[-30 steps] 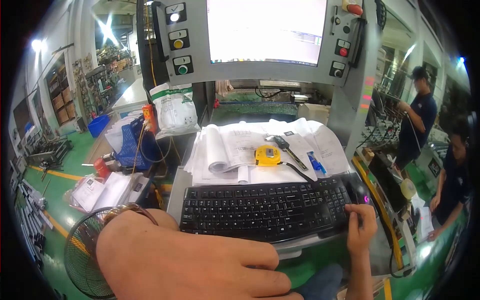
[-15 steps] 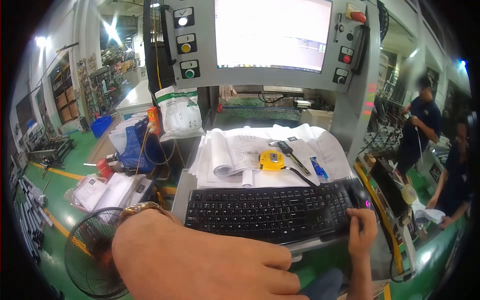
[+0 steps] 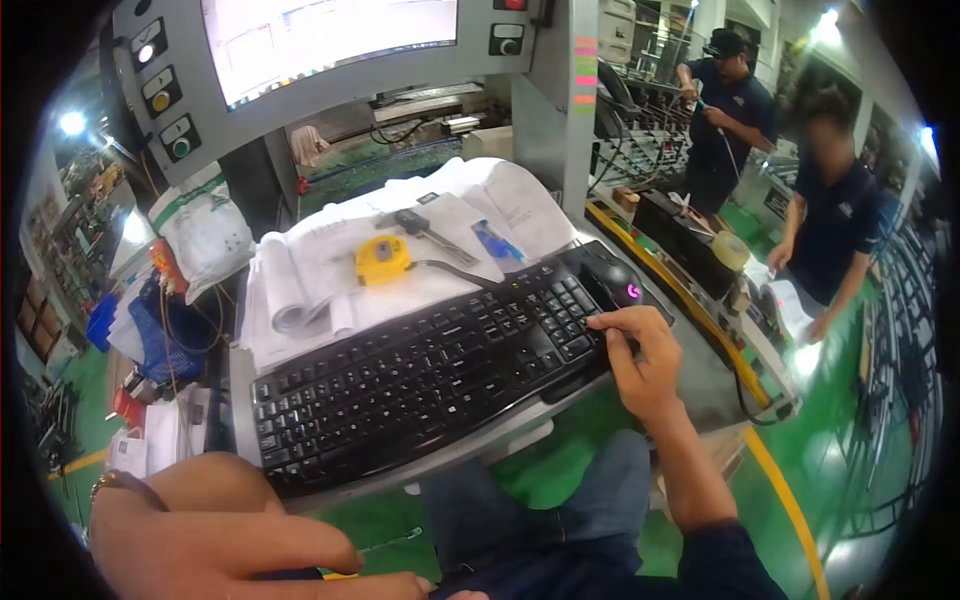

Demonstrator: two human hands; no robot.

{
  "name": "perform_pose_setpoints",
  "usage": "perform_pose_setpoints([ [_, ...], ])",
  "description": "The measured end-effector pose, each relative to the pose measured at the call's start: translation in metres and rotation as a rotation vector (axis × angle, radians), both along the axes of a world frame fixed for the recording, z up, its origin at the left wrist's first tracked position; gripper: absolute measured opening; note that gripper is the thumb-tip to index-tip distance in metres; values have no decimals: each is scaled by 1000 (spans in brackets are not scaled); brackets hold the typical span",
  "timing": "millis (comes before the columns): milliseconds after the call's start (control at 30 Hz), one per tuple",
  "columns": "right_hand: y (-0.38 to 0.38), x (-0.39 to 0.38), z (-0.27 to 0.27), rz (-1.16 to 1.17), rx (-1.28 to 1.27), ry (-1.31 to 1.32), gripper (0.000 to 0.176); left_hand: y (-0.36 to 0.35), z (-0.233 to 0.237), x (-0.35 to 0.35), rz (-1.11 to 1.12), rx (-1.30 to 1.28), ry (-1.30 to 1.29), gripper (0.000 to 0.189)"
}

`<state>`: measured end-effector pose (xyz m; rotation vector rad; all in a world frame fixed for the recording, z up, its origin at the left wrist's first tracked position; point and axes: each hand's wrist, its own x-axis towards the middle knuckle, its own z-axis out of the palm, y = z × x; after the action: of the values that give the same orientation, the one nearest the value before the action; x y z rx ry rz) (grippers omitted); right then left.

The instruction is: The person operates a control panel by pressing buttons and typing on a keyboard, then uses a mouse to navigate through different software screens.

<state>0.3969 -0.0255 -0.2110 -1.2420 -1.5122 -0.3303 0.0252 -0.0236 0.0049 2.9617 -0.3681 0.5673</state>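
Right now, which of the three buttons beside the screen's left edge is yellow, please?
The middle button, below the white button and above the green button; it alone is yellow.

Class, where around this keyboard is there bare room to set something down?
The metal shelf shows a bare patch between mouse, right hand and yellow rail, and a sliver left of the papers. Crowded: the papers themselves, bearing tape measure, caliper and blue item.

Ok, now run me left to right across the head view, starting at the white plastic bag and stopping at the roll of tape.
White plastic bag, rolled-up paper, yellow tape measure, blue item on the papers, black mouse, roll of tape.
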Motion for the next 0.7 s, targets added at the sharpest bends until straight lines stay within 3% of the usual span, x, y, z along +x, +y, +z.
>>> perform_pose_setpoints([
  [300,6,-9,8,35,-30,4,20,0,2,0,7,29,23,27],
  [533,9,-11,11,41,-77,20,19,-7,-32,-3,78,-51,-253,25],
  [567,9,-11,11,37,-73,17,19,2,-28,-4,19,-7,-230,24],
  [700,8,-10,12,29,-82,5,19,-15,-27,-7,136,-90,-208,24],
])
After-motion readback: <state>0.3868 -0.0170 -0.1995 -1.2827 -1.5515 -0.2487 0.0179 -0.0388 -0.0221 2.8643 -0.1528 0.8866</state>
